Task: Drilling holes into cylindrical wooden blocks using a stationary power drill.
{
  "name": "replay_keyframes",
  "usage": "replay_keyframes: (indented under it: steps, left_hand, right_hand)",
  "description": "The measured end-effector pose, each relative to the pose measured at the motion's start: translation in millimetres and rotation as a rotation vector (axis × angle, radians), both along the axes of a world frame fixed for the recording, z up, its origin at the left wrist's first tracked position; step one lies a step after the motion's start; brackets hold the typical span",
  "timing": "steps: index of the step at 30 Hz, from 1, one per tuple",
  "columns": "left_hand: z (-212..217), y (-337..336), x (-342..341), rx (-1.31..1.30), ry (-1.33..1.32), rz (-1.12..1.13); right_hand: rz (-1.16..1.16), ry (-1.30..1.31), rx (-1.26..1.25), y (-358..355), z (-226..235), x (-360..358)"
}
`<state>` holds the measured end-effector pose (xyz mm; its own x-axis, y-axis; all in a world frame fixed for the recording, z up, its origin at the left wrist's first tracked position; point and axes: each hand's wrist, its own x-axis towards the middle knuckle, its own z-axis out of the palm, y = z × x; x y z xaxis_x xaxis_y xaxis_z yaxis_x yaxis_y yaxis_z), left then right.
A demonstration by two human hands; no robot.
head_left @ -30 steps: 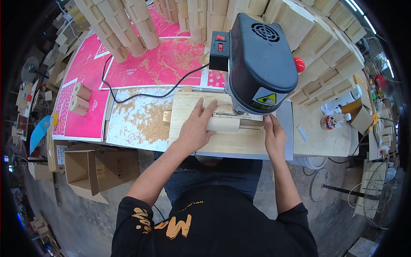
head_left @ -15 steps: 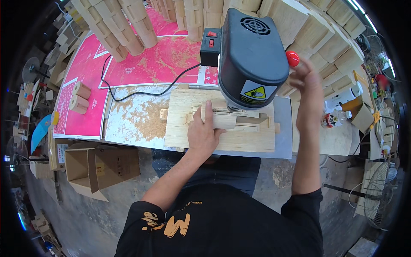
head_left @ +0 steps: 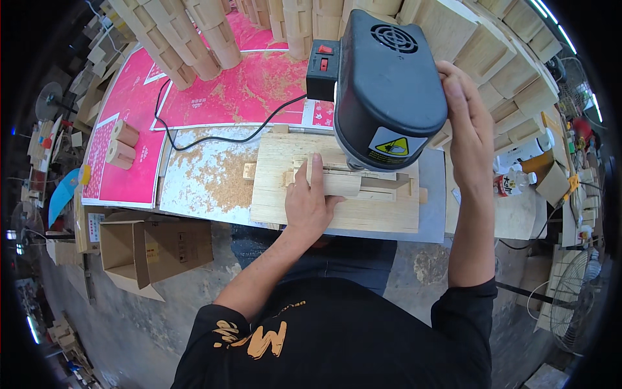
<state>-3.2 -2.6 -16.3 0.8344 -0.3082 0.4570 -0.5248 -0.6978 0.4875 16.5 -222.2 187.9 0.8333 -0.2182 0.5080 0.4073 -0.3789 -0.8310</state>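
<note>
Steadying seems the present step: the left hand (head_left: 308, 206) grasps the wood piece (head_left: 343, 185); right hand (head_left: 472, 142), grip hidden, is beside the machine (head_left: 390, 84). Next needs firmness.

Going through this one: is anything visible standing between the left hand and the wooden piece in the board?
Nothing visible does: the left hand rests directly on the wooden piece. The right hand is well aside, against the black machine, not between them.

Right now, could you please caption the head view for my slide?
Left hand on a pale, rounded wooden piece; right hand at the side of a dark-grey, rounded machine housing.
</note>
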Motion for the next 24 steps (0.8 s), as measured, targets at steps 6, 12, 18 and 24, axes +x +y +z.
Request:
replay_keyframes:
  steps: [6, 12, 18, 24]
  left_hand:
    - [-2.4, 9.3, -1.3, -0.016, -0.001, 0.004]
    - [1.2, 3.8, 0.9, -0.045, 0.007, -0.065]
    - [13.3, 21.3, 6.9, -0.062, 0.209, -0.132]
    - [56.0, 34.0, 58.6, -0.078, 0.649, -0.349]
  right_hand:
    - [-0.091, -0.095, -0.142, 14.7, -36.4, -50.3]
    - [-0.113, -0.368, -0.74, 6.5, -138.8, -79.9]
    - [0.021, -0.454, -0.675, -8.5, -120.6, -68.5]
    - [-0.094, 0.126, 0.08, 3.7, -4.3, -12.9]
